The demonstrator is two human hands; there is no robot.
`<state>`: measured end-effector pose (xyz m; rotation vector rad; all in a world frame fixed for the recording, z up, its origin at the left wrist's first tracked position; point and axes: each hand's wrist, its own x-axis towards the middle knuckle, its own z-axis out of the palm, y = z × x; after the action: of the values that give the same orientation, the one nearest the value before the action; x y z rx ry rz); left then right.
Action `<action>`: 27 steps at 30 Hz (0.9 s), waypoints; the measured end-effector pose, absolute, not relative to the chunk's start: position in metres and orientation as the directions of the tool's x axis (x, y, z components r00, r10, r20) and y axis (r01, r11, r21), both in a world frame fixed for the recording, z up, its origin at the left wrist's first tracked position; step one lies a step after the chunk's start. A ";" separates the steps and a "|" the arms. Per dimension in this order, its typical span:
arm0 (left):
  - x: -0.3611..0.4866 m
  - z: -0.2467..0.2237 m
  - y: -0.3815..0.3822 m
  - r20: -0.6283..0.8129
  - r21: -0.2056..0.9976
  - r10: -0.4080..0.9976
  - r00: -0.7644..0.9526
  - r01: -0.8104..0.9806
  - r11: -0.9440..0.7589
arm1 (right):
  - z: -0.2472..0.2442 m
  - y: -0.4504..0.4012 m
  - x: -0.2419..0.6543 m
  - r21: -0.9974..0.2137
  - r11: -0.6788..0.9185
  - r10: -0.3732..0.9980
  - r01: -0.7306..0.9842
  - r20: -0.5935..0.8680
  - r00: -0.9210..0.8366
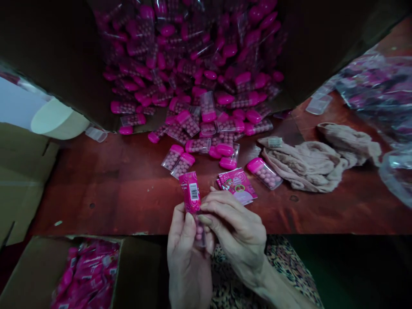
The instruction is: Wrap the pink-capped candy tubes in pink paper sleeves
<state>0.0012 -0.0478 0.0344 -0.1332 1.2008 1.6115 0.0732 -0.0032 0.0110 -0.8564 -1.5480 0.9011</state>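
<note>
On the red table (122, 189), both hands (left (189, 253), right (236, 231)) together grip a pink-sleeved container (192, 195).

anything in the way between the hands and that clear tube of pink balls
Nothing visible: the left hand holds the tube of pink balls, and fingers of the right hand touch it near the pink wrapper at its far end.

held tube (199, 234) partly behind fingers (189, 228); large box (54, 51) cut off at top; bag (383, 92) contents blurred, perhaps wrappers.
</note>
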 end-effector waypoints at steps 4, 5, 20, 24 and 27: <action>0.004 0.032 -0.045 -0.594 0.657 0.689 -0.415 -0.745 0.117 | 0.003 -0.006 0.073 -0.899 0.437 0.897 0.026 0.435 -0.075; 0.004 0.032 -0.045 -0.594 0.659 0.691 -0.412 -0.742 0.125 | 0.002 -0.006 0.073 -0.883 0.467 0.883 0.041 0.464 -0.072; 0.006 0.042 -0.042 -0.625 0.667 0.636 -0.453 -0.733 0.133 | -0.008 -0.008 0.088 -0.733 0.644 0.758 0.219 0.573 -0.311; 0.003 0.039 -0.046 -0.537 0.734 0.690 -0.485 -0.671 0.100 | -0.003 -0.006 0.084 -0.735 0.645 0.759 0.207 0.589 -0.277; 0.001 0.041 -0.049 -0.446 0.783 0.728 -0.520 -0.621 0.037 | -0.001 -0.011 0.078 -0.780 0.618 0.779 0.101 0.589 -0.217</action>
<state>0.0010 -0.0486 0.0405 0.1233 1.2888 1.6831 0.0776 -0.0106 -0.0008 -0.7292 -1.6973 0.7376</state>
